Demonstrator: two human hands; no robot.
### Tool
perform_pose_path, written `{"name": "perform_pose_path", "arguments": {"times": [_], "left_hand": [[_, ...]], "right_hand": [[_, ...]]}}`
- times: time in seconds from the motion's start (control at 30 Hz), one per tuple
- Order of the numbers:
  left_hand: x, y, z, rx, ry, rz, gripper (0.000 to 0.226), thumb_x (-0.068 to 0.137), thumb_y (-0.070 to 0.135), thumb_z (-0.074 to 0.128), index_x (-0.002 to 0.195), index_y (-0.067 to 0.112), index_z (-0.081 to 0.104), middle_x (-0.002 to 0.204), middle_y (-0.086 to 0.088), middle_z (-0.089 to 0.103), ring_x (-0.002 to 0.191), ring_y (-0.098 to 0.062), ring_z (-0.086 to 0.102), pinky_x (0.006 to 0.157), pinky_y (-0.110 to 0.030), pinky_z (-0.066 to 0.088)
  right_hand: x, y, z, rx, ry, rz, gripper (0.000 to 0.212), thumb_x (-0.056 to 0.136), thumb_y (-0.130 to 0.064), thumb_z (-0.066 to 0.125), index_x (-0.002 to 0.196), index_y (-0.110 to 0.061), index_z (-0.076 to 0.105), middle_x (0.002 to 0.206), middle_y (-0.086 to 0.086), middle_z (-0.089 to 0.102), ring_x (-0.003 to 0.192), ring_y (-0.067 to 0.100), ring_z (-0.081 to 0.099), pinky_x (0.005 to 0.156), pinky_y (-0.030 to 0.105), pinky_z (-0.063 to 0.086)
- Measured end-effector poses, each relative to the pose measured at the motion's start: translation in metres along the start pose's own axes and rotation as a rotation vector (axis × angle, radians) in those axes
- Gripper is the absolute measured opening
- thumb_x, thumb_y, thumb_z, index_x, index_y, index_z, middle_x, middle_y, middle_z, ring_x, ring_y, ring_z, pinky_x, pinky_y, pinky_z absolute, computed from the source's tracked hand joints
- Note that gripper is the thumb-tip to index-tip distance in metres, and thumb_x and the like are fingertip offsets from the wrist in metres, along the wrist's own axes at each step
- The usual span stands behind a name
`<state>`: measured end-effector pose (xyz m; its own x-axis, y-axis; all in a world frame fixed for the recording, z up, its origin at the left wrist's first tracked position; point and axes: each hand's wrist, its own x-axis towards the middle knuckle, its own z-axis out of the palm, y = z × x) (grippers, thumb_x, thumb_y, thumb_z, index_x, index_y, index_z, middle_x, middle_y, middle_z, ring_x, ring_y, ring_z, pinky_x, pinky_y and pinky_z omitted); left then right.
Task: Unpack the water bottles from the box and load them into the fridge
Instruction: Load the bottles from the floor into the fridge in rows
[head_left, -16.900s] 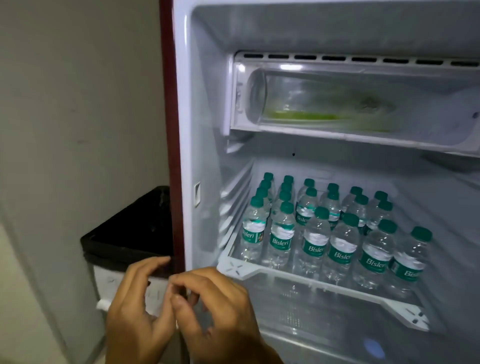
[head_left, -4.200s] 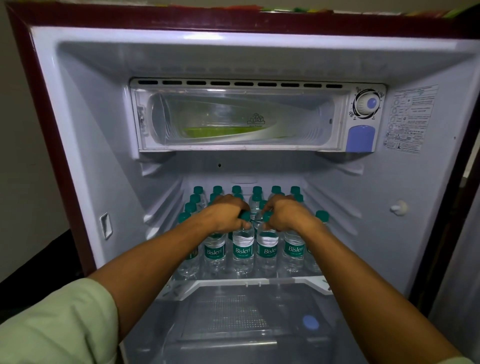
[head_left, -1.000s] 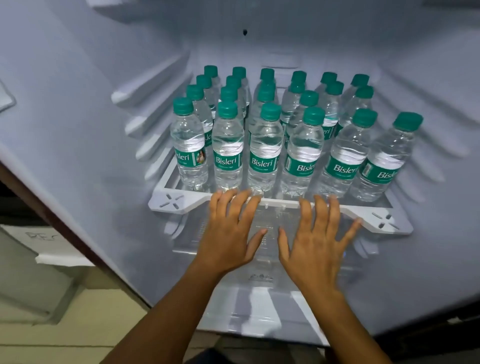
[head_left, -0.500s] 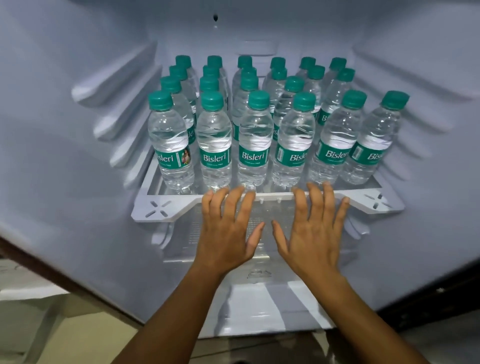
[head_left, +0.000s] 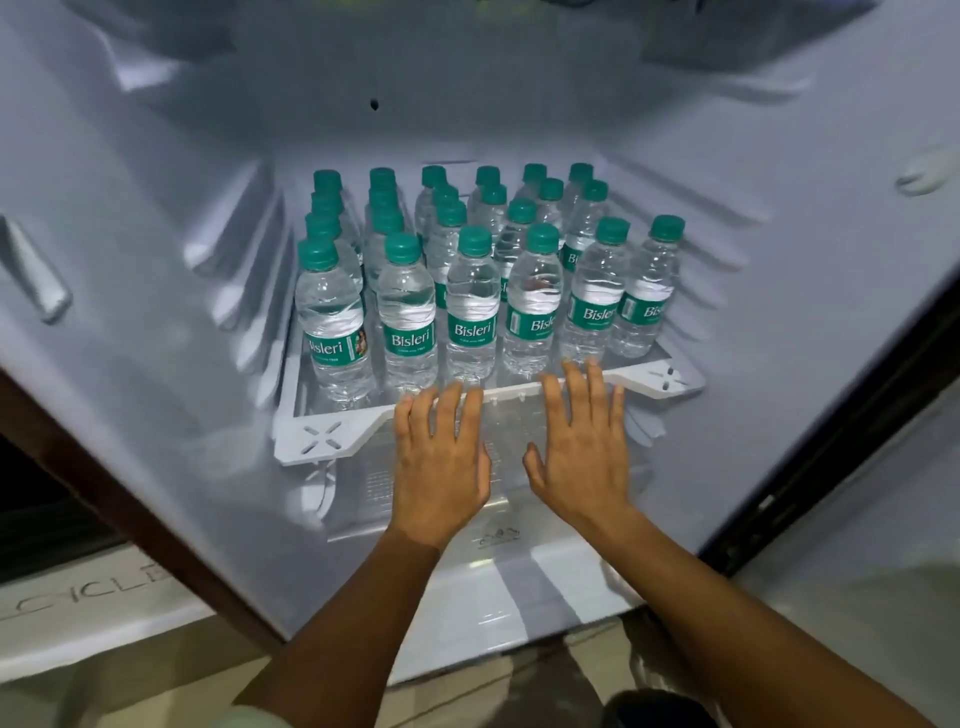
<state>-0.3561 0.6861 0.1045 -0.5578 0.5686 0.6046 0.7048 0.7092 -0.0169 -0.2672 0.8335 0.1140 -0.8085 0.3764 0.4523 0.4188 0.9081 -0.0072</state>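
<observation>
Both hands have stayed flat through the last second, left hand (head_left: 441, 462) and right hand (head_left: 584, 452) spread open, gripping nothing, fingertips at the shelf (head_left: 322, 436) front edge. The bottles (head_left: 472, 306) stand in upright rows on it inside the fridge (head_left: 130, 260). Loading looks finished.

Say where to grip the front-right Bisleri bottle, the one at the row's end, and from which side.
Front-right bottle: probably grip the bare shoulder between its green cap and label, coming from the front or the right. It stands upright, a neighbour crowds its left, more bottles stand behind, and only the right side is clear.
</observation>
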Motion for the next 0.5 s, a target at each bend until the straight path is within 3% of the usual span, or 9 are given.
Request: {"name": "perform_pose_path", "arguments": {"times": [0.17, 0.37, 0.5], "left_hand": [[-0.001, -0.001, -0.009, -0.013, -0.103, 0.010, 0.077, 0.076, 0.028, 0.067, 0.143, 0.011, 0.035, 0.140, -0.016, 0.040, 0.130, -0.038, 0.036, 0.114, -0.055, 0.019], [-0.002, -0.002, -0.013, 0.002, -0.173, 0.036, 0.084, 0.074, 0.025, 0.069, 0.146, 0.009, 0.027, 0.143, -0.019, 0.037, 0.132, -0.042, 0.032, 0.115, -0.057, 0.015], [-0.002, 0.000, -0.013, 0.023, -0.188, 0.034, 0.085, 0.076, 0.026, 0.067, 0.147, 0.009, 0.024, 0.145, -0.019, 0.036, 0.134, -0.043, 0.031, 0.116, -0.057, 0.011]], "right_hand": [[-0.001, 0.000, -0.014, 0.008, -0.093, -0.001, 0.093, 0.079, -0.044, 0.066, 0.156, -0.012, 0.025, 0.165, 0.017, 0.018, 0.154, 0.037, 0.002, 0.120, 0.063, 0.016], [-0.001, 0.002, -0.024, -0.011, -0.233, -0.018, 0.103, 0.083, -0.052, 0.060, 0.160, -0.015, 0.002, 0.168, 0.013, -0.006, 0.153, 0.034, -0.017, 0.121, 0.059, 0.016], [-0.001, 0.005, -0.028, -0.019, -0.262, -0.033, 0.109, 0.082, -0.051, 0.063, 0.160, -0.017, -0.005, 0.167, 0.012, -0.012, 0.152, 0.034, -0.020, 0.122, 0.058, 0.017]]}}
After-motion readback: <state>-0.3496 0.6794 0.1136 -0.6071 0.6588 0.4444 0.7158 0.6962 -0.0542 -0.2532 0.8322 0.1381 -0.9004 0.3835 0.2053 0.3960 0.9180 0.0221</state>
